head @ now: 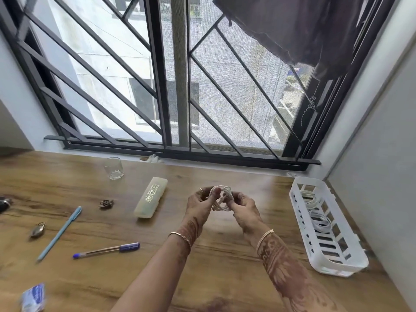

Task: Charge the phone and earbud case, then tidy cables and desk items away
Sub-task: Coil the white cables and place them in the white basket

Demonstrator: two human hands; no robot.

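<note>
Your left hand (200,203) and right hand (244,209) both pinch a white cable coil (221,198), held just above the bench (135,278), fingers curled round its loops. Through the blur I cannot tell whether you are winding or knotting it. Two coiled cables (319,221) lie in the white basket (295,206) at your right, so cable tidying looks partly done. Left out: the light-blue pen (60,231), capped pen (108,249), pencil case (151,198), glass (113,168) and padlock (38,229). No phone or earbud case shows.

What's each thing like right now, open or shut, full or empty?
White cable: coiled, in both hands.
Left hand: pinching the cable.
Right hand: pinching the cable.
Basket: holds two coiled cables.
Glass: upright, empty.
Pencil box: shut, lying flat.
Dark blue pen: capped.
</note>
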